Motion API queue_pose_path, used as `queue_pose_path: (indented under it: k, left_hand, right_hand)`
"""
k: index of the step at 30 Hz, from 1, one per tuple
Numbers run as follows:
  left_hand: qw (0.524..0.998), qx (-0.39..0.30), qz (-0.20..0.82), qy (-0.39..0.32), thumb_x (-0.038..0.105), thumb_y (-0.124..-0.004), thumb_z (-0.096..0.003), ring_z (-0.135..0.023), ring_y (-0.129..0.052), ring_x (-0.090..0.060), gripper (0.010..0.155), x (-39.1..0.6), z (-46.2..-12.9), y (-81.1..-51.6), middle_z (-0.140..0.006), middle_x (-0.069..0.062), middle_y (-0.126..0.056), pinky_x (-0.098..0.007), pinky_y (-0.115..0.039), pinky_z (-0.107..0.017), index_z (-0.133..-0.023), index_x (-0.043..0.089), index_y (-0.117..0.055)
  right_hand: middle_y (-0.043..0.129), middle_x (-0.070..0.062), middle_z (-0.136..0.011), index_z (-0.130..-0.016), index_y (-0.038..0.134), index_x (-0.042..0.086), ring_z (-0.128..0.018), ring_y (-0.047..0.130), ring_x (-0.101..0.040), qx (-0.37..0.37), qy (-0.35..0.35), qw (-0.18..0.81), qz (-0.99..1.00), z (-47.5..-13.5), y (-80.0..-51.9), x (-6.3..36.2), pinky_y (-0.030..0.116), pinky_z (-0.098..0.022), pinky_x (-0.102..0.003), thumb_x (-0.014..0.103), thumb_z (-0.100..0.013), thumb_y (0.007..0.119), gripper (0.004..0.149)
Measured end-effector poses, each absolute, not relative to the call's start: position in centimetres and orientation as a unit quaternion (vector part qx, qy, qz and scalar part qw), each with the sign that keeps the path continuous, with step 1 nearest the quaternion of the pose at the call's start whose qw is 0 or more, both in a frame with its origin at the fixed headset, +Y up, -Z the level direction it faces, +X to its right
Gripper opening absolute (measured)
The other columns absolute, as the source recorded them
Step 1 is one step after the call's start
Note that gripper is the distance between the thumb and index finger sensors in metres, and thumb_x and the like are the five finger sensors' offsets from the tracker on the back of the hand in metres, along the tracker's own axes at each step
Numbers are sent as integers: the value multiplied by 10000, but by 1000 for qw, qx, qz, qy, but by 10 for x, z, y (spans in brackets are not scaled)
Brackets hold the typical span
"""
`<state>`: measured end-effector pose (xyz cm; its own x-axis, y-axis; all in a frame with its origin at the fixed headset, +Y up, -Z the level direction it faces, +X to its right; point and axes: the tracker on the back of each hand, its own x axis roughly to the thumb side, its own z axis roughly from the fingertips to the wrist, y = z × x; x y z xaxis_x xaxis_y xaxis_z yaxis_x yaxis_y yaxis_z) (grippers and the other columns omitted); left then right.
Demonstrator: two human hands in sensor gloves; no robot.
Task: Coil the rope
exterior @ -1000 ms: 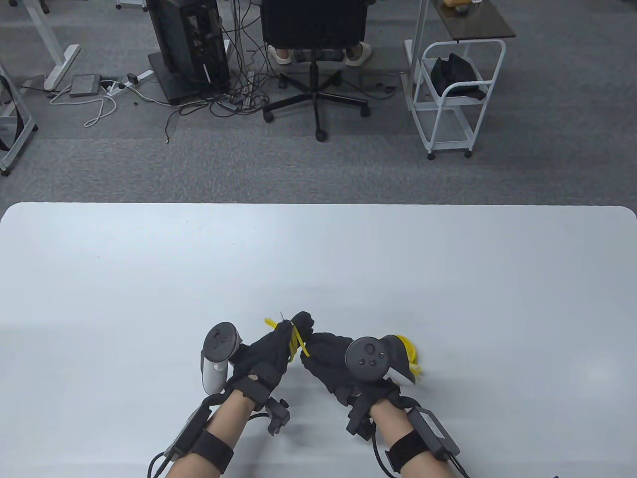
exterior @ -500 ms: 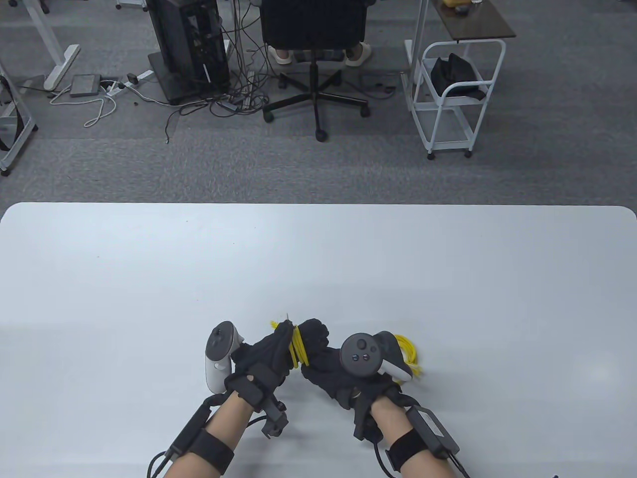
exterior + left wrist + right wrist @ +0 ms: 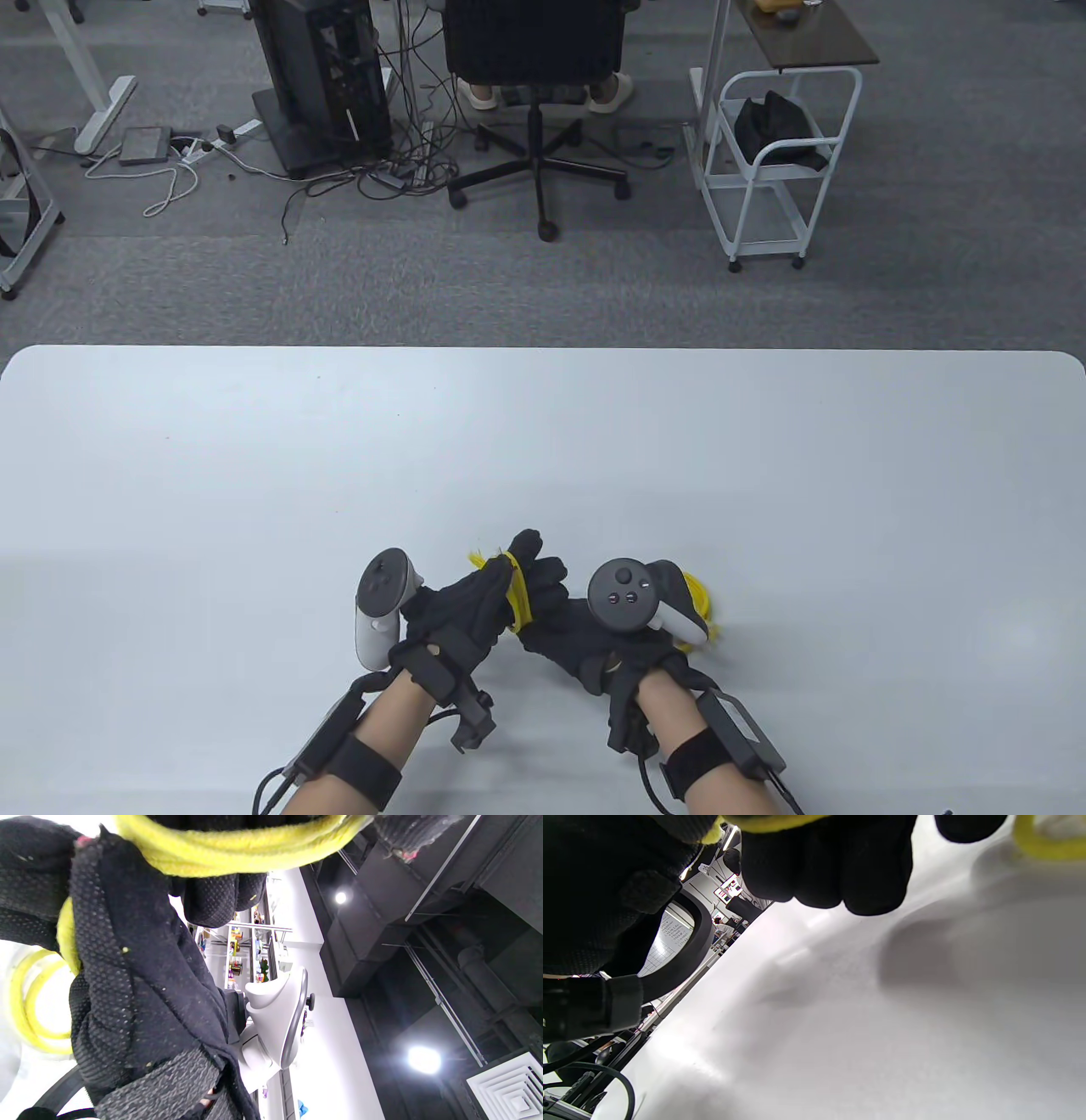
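Observation:
The yellow rope is wound in several turns around the fingers of my left hand, just above the white table. More of it lies in loops behind the right tracker. My right hand presses against the left with curled fingers and grips the rope where the hands meet. In the left wrist view the rope crosses the gloved fingers, with loops below. The right wrist view shows curled fingers and a bit of rope over the table.
White trackers sit on the back of the left hand and the right hand. Beyond the table's far edge stand an office chair, a white cart and a computer tower on the grey carpet.
Both hands have shifted slightly toward the near edge. The rope turns now sit tighter around my left fingers, and one left finger sticks out past them. The right tracker has turned.

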<state>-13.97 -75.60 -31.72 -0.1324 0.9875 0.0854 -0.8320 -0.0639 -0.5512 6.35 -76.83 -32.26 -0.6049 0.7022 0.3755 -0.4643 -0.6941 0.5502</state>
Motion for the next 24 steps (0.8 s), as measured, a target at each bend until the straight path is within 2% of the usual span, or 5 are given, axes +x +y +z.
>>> queue_pose_path:
  k: [4, 6, 15, 19, 24]
  left_hand:
    - [631, -159, 719, -243, 592, -489, -588, -887, -928, -325, 694, -138, -316, -756, -1076, -178, -795, -379, -726, -697, -1137, 170, -525]
    - [620, -168, 727, -244, 591, -495, -588, -855, -955, -326, 692, -135, -315, -756, -1040, -171, -844, -384, -741, -681, -1117, 157, -597]
    - [613, -185, 719, -270, 588, -539, -589, -646, -1088, -277, 646, -130, -315, -753, -803, -127, -1050, -367, -833, -570, -952, 161, -860]
    - [636, -211, 682, -293, 600, -529, -591, -585, -1105, -256, 655, -125, -315, -752, -742, -115, -1080, -353, -845, -535, -917, 163, -893]
    - [664, -269, 624, -313, 598, -524, -595, -579, -1102, -270, 667, -117, -314, -755, -735, -129, -1083, -362, -840, -532, -916, 149, -899]
  right_hand:
    - [809, -181, -932, -882, 779, 155, -757, 852, -445, 294, 222, 329, 870, -322, -770, 62, 540, -650, -707, 493, -589, 615, 477]
    - [809, -178, -934, -884, 777, 160, -761, 852, -442, 297, 222, 318, 872, -322, -769, 61, 539, -653, -700, 488, -587, 620, 469]
    - [786, -177, -958, -917, 746, 178, -783, 839, -442, 294, 214, 285, 887, -326, -767, 66, 546, -652, -704, 451, -585, 662, 438]
    - [784, -177, -962, -929, 736, 181, -785, 837, -442, 277, 197, 282, 897, -329, -765, 74, 548, -651, -703, 420, -588, 684, 419]
    - [769, -182, -974, -946, 714, 167, -787, 834, -444, 237, 172, 291, 911, -332, -761, 85, 548, -649, -705, 397, -596, 684, 420]
